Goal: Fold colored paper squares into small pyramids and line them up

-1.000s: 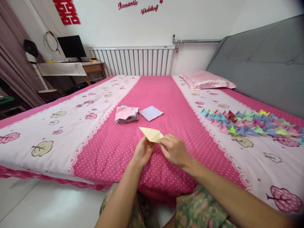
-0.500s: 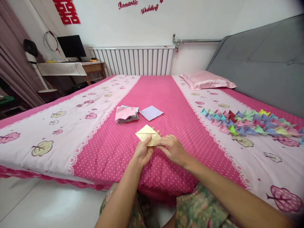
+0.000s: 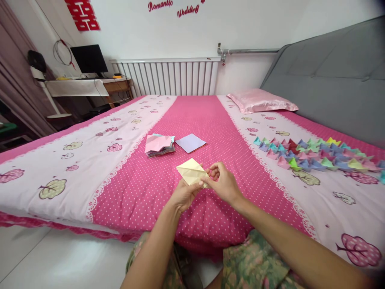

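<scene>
A pale yellow sheet of origami paper, folded and creased, is held above the bed in front of me. My left hand grips its lower edge, thumb on top and fingers underneath. At the paper's right corner, the thumb of my right hand presses on it while the other fingers curl above, a little apart from the sheet. Farther off lie a lavender square of paper and, to its left, a stack of coloured paper with pink on top.
Rows of small folded paper pieces in many colours stand on the bed at right. Behind them are a pink pillow and a grey headboard. A desk with a monitor stands far left, beside a radiator.
The yellow paper has shifted slightly right and turned a little. My left thumb has slid toward its lower right corner, and my right fingers have lifted and curled.
</scene>
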A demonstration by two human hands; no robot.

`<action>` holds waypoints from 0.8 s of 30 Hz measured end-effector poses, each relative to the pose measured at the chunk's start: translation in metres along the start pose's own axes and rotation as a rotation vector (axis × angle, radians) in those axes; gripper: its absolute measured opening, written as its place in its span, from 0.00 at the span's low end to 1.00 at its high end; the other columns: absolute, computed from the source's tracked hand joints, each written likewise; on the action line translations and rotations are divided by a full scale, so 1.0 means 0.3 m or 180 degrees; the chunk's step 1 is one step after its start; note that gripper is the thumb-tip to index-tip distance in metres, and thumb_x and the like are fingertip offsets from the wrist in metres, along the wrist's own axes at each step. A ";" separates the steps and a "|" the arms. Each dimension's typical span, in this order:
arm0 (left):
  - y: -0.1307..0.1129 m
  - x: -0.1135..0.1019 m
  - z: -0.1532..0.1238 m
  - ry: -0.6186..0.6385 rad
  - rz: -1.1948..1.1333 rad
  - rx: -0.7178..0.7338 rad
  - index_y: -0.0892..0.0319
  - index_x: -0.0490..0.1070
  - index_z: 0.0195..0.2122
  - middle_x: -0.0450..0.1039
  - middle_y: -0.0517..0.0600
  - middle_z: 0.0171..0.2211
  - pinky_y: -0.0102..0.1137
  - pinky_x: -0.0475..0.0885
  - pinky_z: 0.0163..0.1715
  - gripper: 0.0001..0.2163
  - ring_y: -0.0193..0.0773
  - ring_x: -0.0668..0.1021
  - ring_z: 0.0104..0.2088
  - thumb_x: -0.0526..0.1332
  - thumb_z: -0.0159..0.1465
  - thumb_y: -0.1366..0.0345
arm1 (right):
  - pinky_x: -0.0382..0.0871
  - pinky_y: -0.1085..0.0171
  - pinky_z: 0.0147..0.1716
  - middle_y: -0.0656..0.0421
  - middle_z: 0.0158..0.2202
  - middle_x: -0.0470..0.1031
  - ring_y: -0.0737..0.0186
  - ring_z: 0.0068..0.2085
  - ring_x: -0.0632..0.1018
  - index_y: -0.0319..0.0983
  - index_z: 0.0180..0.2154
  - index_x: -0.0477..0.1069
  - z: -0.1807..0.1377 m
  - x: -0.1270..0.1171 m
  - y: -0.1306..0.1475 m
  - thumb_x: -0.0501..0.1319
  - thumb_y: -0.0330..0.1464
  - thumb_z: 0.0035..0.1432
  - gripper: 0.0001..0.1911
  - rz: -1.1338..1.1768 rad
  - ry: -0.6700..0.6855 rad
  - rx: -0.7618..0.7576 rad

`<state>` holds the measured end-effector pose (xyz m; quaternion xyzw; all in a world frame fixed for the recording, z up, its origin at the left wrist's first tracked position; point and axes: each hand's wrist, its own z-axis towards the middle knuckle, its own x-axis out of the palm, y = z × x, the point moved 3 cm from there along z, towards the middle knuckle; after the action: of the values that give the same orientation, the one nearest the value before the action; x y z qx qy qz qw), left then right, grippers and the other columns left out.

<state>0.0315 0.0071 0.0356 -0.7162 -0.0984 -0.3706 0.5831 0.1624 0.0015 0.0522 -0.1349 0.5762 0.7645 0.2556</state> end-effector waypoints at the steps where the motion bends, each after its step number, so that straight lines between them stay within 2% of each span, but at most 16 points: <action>1: 0.003 0.000 0.000 -0.0026 0.0056 -0.0023 0.61 0.67 0.46 0.72 0.56 0.44 0.31 0.66 0.46 0.22 0.41 0.73 0.45 0.64 0.49 0.76 | 0.66 0.64 0.28 0.57 0.32 0.72 0.64 0.30 0.72 0.37 0.38 0.63 0.003 -0.001 0.000 0.61 0.40 0.45 0.19 0.0095 0.0020 0.0030; 5: 0.018 -0.012 -0.001 -0.0142 0.0269 -0.0122 0.64 0.71 0.40 0.74 0.57 0.41 0.33 0.68 0.43 0.16 0.42 0.75 0.41 0.65 0.48 0.73 | 0.68 0.61 0.36 0.52 0.43 0.71 0.63 0.36 0.73 0.36 0.43 0.63 0.013 0.003 -0.006 0.63 0.38 0.44 0.24 0.0791 0.0318 0.0335; 8: 0.025 -0.014 -0.007 -0.0003 0.0423 -0.0269 0.64 0.72 0.39 0.74 0.56 0.39 0.32 0.68 0.42 0.16 0.41 0.75 0.39 0.66 0.47 0.73 | 0.69 0.61 0.37 0.51 0.40 0.73 0.61 0.38 0.75 0.36 0.46 0.61 0.006 0.024 -0.012 0.65 0.36 0.42 0.28 0.1835 0.0948 0.0854; 10: 0.031 -0.014 -0.012 0.0095 0.0496 -0.0438 0.63 0.72 0.39 0.74 0.55 0.38 0.32 0.68 0.41 0.17 0.40 0.76 0.38 0.66 0.47 0.74 | 0.70 0.62 0.35 0.53 0.39 0.74 0.60 0.37 0.76 0.37 0.47 0.61 0.000 0.034 -0.011 0.66 0.34 0.41 0.30 0.2379 0.1182 0.1064; 12: 0.037 -0.017 -0.016 0.0125 0.0563 -0.0591 0.63 0.72 0.40 0.75 0.55 0.37 0.31 0.68 0.40 0.17 0.39 0.76 0.36 0.66 0.46 0.74 | 0.70 0.63 0.32 0.54 0.37 0.75 0.60 0.35 0.76 0.37 0.45 0.62 -0.002 0.034 -0.010 0.67 0.32 0.39 0.29 0.2573 0.1122 0.1122; 15: 0.044 -0.024 -0.016 0.0137 0.0636 -0.0677 0.63 0.73 0.38 0.75 0.54 0.36 0.30 0.68 0.38 0.16 0.37 0.76 0.34 0.66 0.46 0.74 | 0.69 0.66 0.28 0.56 0.34 0.76 0.60 0.33 0.77 0.37 0.42 0.64 0.002 0.023 -0.015 0.67 0.30 0.38 0.26 0.2511 0.0803 0.1200; 17: 0.044 -0.027 -0.013 0.0135 0.0661 -0.0695 0.64 0.74 0.35 0.75 0.53 0.34 0.29 0.68 0.38 0.14 0.36 0.75 0.32 0.67 0.45 0.73 | 0.69 0.66 0.29 0.56 0.32 0.76 0.61 0.33 0.77 0.36 0.39 0.67 0.008 0.014 -0.017 0.67 0.30 0.37 0.23 0.2476 0.0606 0.1196; 20: 0.039 -0.026 -0.006 0.0083 0.0692 -0.0687 0.65 0.74 0.32 0.76 0.54 0.30 0.27 0.68 0.34 0.11 0.34 0.75 0.29 0.67 0.47 0.70 | 0.68 0.66 0.32 0.57 0.30 0.76 0.64 0.31 0.76 0.35 0.34 0.69 0.018 0.002 -0.021 0.66 0.31 0.38 0.16 0.2447 0.0410 0.1172; 24: 0.029 -0.032 0.007 -0.0168 0.0658 -0.0526 0.66 0.75 0.32 0.76 0.54 0.27 0.25 0.67 0.27 0.10 0.32 0.74 0.24 0.65 0.49 0.66 | 0.64 0.69 0.26 0.58 0.27 0.75 0.68 0.26 0.73 0.34 0.31 0.71 0.026 -0.011 -0.037 0.65 0.32 0.39 0.13 0.2163 0.0170 0.1279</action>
<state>0.0306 0.0091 0.0226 -0.7776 -0.0086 -0.2964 0.5544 0.1720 0.0103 0.0473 0.0963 0.7326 0.6738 -0.0058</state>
